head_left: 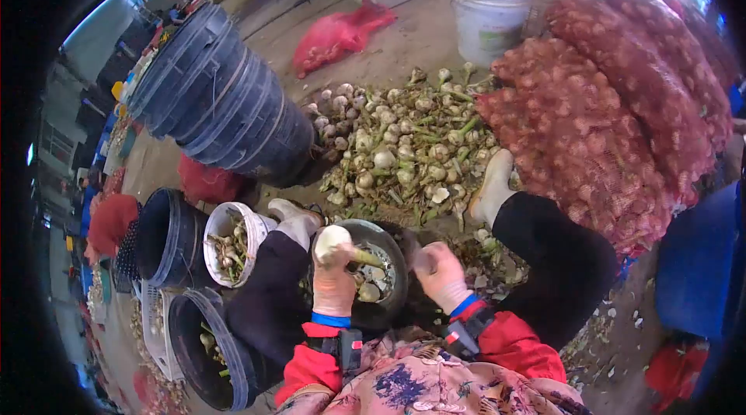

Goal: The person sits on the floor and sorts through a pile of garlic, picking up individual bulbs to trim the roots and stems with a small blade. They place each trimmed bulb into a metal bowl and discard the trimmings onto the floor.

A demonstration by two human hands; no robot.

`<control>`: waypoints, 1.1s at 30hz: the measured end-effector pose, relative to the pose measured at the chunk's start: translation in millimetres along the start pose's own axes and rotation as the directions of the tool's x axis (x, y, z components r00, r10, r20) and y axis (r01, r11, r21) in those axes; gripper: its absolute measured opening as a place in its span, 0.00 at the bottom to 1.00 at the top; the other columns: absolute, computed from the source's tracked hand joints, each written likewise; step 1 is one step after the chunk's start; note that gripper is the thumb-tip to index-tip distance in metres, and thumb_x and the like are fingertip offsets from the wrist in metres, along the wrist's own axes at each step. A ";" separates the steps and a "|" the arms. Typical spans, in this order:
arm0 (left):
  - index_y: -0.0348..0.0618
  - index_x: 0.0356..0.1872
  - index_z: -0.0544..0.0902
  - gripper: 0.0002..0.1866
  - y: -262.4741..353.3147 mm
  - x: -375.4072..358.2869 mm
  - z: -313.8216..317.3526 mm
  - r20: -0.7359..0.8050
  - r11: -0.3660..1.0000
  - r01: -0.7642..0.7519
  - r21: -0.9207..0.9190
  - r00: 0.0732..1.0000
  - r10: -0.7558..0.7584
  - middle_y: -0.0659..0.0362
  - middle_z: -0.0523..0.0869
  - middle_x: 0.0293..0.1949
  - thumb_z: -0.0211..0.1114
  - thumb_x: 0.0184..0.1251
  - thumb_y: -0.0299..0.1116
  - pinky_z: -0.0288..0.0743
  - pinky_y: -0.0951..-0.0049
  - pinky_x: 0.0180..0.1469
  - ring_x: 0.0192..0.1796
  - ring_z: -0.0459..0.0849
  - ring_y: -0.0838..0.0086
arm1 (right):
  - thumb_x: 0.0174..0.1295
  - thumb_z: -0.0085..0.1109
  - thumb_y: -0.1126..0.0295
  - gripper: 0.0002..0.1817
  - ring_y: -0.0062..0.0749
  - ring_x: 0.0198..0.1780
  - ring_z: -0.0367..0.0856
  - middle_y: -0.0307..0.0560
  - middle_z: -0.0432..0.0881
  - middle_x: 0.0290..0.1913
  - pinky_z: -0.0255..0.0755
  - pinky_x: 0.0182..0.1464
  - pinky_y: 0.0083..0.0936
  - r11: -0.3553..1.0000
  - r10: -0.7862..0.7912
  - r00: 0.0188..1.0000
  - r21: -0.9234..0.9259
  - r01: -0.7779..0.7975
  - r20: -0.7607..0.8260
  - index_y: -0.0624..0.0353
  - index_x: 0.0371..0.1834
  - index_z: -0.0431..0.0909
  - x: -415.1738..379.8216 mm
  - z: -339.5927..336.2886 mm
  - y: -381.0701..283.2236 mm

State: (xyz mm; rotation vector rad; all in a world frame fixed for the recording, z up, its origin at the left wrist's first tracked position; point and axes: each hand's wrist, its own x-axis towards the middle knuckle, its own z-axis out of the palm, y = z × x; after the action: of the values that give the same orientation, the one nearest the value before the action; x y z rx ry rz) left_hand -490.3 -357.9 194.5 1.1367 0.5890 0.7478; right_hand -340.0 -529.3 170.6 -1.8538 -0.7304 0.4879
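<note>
White garlic bulb [332, 238] sits clamped in your left hand [334, 284], so keep your closed right hand [440, 275] over the bowl [395, 259] while you trim.

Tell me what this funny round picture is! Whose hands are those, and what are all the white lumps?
A person wears a camera on their head, so you look down at their own gloved hands. The left hand holds a garlic bulb by its stalk over a dark bowl between the knees. The right hand is closed beside the bowl; what it grips is hidden. The white lumps are a garlic pile on the ground. Red net sacks lie to the right, stacked buckets to the left.
</note>
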 end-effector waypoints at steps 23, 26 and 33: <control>0.43 0.59 0.75 0.34 -140.7 -12.7 -97.4 -0.023 0.738 0.136 0.661 0.987 -0.162 0.53 0.83 0.50 0.79 0.47 0.34 0.75 0.67 0.58 0.51 0.83 0.60 | 0.50 0.66 0.74 0.15 0.26 0.39 0.80 0.37 0.85 0.37 0.75 0.43 0.27 0.788 0.587 0.804 0.163 -0.594 0.092 0.57 0.43 0.82 9.1 70.5 178.1; 0.43 0.68 0.66 0.49 -82.1 -5.3 -50.3 -0.422 0.124 0.533 0.837 0.773 -0.473 0.46 0.82 0.55 0.80 0.41 0.43 0.71 0.61 0.63 0.58 0.80 0.53 | 0.50 0.66 0.76 0.13 0.26 0.39 0.80 0.37 0.84 0.36 0.74 0.43 0.26 0.768 0.580 0.805 0.244 -0.592 0.127 0.58 0.41 0.82 13.9 50.7 125.1; 0.32 0.51 0.82 0.26 -103.5 156.3 18.5 -0.399 0.673 0.289 0.680 0.917 0.010 0.44 0.87 0.45 0.69 0.55 0.40 0.75 0.63 0.52 0.47 0.85 0.56 | 0.52 0.66 0.71 0.12 0.28 0.40 0.80 0.41 0.83 0.36 0.73 0.45 0.27 0.708 0.567 0.802 0.388 -0.590 0.185 0.59 0.40 0.82 29.6 32.2 67.4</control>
State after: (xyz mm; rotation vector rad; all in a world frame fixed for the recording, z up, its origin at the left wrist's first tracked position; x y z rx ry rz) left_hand -355.6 -270.7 95.8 1.6727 1.3831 0.5945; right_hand -321.1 -506.0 96.1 -1.6167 -0.0193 1.0231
